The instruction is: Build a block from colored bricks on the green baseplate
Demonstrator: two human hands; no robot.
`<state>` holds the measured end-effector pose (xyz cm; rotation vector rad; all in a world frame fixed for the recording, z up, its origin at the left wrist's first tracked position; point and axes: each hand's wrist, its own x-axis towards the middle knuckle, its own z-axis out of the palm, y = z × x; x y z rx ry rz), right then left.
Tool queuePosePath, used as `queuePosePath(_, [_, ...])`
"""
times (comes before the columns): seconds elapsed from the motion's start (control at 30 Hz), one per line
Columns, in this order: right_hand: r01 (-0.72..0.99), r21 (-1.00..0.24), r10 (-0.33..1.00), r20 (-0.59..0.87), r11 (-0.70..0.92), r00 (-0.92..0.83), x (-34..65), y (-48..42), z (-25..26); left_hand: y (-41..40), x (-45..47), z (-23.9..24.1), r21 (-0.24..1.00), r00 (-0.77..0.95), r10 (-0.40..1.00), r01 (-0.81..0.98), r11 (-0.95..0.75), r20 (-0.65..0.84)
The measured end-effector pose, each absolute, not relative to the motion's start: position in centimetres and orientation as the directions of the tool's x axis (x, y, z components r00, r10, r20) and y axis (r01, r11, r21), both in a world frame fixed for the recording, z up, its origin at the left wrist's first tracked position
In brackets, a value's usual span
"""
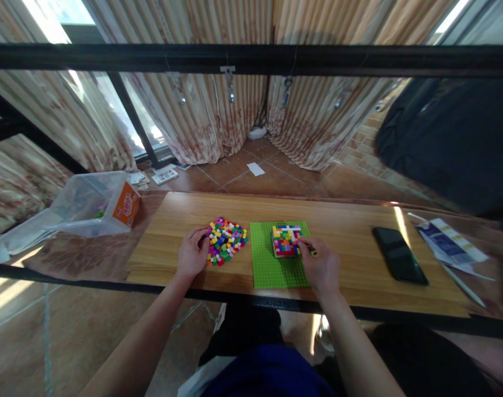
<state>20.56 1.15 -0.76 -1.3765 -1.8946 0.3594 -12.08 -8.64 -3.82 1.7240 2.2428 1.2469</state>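
My left hand [193,252] rests at the left edge of a loose pile of small coloured toy bricks [226,241]. Its thumb and forefinger are apart, touching the outer bricks, and I see nothing held between them. On a green studded baseplate [268,274] stands a low square block built of multicoloured bricks [285,240]. My right hand [322,264] is at the right side of this block, its fingers pinched together against the upper edge. A small yellowish brick [313,252] shows under those fingers; the fingertips partly hide it.
The wooden table [185,207] also bears a black phone [400,255] at the right, beside printed papers [454,240] and a white pen [464,285]. Left of the table lies a clear plastic bin [90,201] with an orange label. A dark bar [251,58] crosses the view above the table.
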Motion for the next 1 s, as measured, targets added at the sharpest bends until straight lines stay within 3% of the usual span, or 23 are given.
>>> queuePosePath(0.13, [0.675,-0.634,0.906,0.405,0.377,-0.125,20.9,1.1,-0.8,-8.7,-12.0,-3.7,0.618,-0.383,0.828,0.784,0.058,0.409])
queuePosePath(0.3, [0.601,-0.747,0.945,0.323,0.284,-0.045,21.2,1.3,-1.2,-8.7,-11.9,-3.6,0.62,-0.382,0.827,0.783,0.053,0.412])
queuePosePath(0.47, [0.31,-0.94,0.981,0.178,0.145,0.081,21.0,2.0,-2.4,-8.7,-11.8,-3.6,0.626,-0.39,0.827,0.777,0.059,0.405])
queuePosePath(0.67, [0.098,-0.995,0.982,0.053,0.035,0.181,20.6,2.7,-2.5,-8.7,-11.9,-3.8,0.618,-0.384,0.822,0.785,0.05,0.421])
queuePosePath(1.0, [0.213,-0.973,0.982,0.124,0.092,0.144,20.7,2.7,-2.7,-8.6,-11.9,-3.9,0.609,-0.384,0.822,0.791,0.058,0.421])
